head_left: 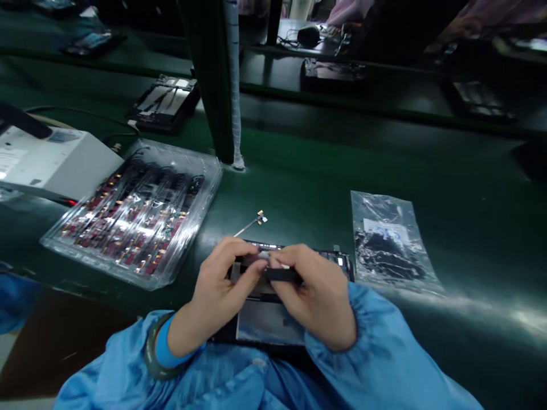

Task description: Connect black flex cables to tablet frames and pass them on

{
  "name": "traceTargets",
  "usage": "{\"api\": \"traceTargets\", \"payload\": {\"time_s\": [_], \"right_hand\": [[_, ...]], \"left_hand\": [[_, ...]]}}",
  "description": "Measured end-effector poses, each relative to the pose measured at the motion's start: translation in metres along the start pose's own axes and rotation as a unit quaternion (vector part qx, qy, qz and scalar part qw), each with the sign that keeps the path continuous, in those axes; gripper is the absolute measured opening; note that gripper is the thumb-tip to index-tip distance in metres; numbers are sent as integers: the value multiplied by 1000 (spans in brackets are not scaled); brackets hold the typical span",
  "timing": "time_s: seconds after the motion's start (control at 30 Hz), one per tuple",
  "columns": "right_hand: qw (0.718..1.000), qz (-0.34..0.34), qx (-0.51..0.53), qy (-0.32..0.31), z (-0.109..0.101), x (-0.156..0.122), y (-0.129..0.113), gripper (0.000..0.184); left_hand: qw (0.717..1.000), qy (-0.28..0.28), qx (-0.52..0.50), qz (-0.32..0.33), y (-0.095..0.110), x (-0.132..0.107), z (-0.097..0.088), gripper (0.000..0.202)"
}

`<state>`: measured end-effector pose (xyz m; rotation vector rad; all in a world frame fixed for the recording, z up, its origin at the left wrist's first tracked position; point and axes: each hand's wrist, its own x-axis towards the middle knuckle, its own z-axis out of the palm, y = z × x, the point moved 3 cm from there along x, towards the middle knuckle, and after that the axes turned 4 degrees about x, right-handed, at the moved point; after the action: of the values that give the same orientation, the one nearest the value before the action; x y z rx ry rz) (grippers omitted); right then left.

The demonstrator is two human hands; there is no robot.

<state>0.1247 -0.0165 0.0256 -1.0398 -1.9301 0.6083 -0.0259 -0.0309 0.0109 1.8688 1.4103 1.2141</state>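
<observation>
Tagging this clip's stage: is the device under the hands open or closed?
Open: the device shows bare components along its far edge and a silver panel.

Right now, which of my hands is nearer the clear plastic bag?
Right. Your right hand is over the open device, left of the clear plastic bag; your left hand is farther left.

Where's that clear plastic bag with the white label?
In the head view, the clear bag lies on the green table, to the right of the right hand and the opened device.
</observation>
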Motion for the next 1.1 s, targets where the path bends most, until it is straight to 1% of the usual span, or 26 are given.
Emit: {"api": "traceTargets", "payload": {"time_s": [0.03,0.07,0.13,0.2,0.27,0.3,0.33,0.37,0.4,0.47,0.5,0.53,0.57,0.6,0.63,0.67,0.7,0.73,0.77,0.8,0.83,0.87,0.93,1.0,1.03,1.1], "right_hand": [[999,-38,-34,-11,2,-1,-2,9],[995,-66,-64,-23,3,-2,-4,11],[988,-101,-107,-41,7,-3,-8,15],[984,-118,-122,-53,9,-3,-11,17],[988,-109,-88,-64,9,-4,-13,17],[993,-87,-47,-71,8,-4,-12,16],[996,-47,5,-75,7,-4,-10,14],[995,10,66,-72,4,-3,-5,13],[987,78,129,-63,0,-3,1,12],[946,215,242,-24,-12,-5,15,13],[923,264,281,9,-21,-6,23,14],[904,295,306,47,-31,-6,29,14],[894,309,313,86,-41,-8,35,14],[893,312,297,128,-52,-9,40,14],[901,309,258,164,-61,-12,44,15],[914,300,200,185,-69,-15,46,16],[931,282,134,188,-73,-19,46,15],[950,252,63,172,-74,-22,44,14],[968,209,-3,137,-71,-25,42,13],[982,156,-59,92,-65,-27,39,15],[989,97,-104,42,-56,-30,37,19],[989,41,-141,0,-47,-33,35,25],[977,-45,-201,-55,-31,-37,35,33],[961,-91,-249,-75,-20,-39,38,33],[954,-100,-271,-83,-16,-39,40,32],[940,-104,-308,-103,-11,-39,42,31]], "left_hand": [[1000,27,12,6,-1,0,-1,8],[999,39,18,6,-1,0,-1,8],[999,41,21,-6,-2,1,-1,6],[999,31,16,-24,-1,2,-1,4],[999,18,6,-45,0,2,0,6],[998,15,-5,-56,1,2,1,8],[997,11,-19,-71,1,2,2,10],[996,4,-33,-85,1,1,1,11],[994,-6,-46,-99,0,1,0,11],[993,-25,-44,-108,-5,3,-10,11],[994,-25,-17,-103,-9,4,-21,10],[996,-18,34,-86,-15,7,-34,9],[992,-2,108,-62,-21,9,-50,7],[977,20,210,-33,-28,12,-67,6],[944,33,326,18,-33,14,-81,5],[896,39,439,47,-39,15,-94,4],[852,32,519,69,-44,15,-103,4],[819,-7,566,97,-46,14,-108,5],[797,-48,591,119,-47,11,-109,9],[787,-86,597,130,-45,8,-109,14],[785,-118,593,133,-40,5,-107,20],[790,-129,585,130,-34,3,-105,24],[809,-128,558,133,-20,1,-97,23],[839,-129,503,163,-11,4,-83,21],[854,-143,465,183,-9,6,-71,22],[880,-197,383,200,-12,10,-42,23]]}}
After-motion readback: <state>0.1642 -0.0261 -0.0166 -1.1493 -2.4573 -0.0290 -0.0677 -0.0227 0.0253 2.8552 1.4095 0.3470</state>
